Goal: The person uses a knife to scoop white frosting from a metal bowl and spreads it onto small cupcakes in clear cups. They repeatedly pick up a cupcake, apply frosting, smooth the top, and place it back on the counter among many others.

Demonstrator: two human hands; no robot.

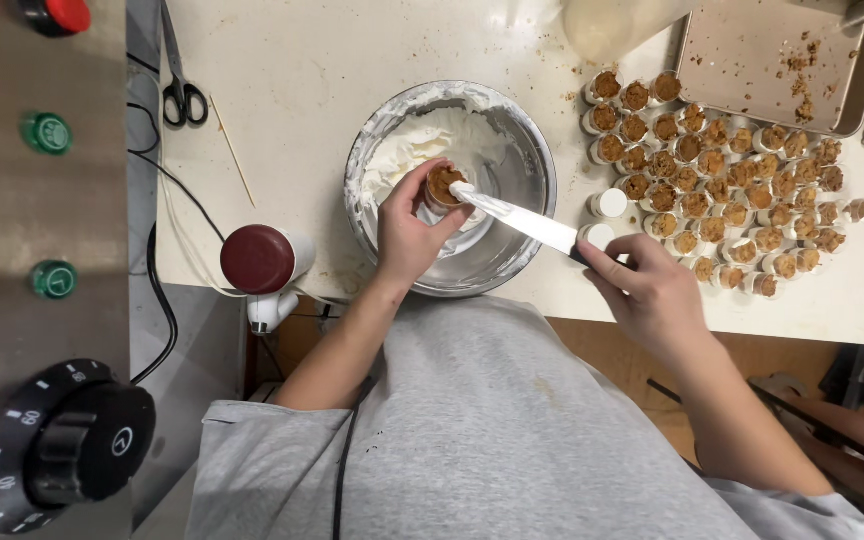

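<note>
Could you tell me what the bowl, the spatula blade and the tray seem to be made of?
Bowl: looks like brushed steel, with a grey sheen and soft reflections. Spatula blade: probably polished metal, thin, flat and bright, smeared with cream. Tray: seemingly dull metal, matte grey with a rolled rim.

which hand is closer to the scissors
Left. The left hand holds a small cup over the metal bowl, right of the scissors. The right hand, gripping the spatula, is farther right.
</note>
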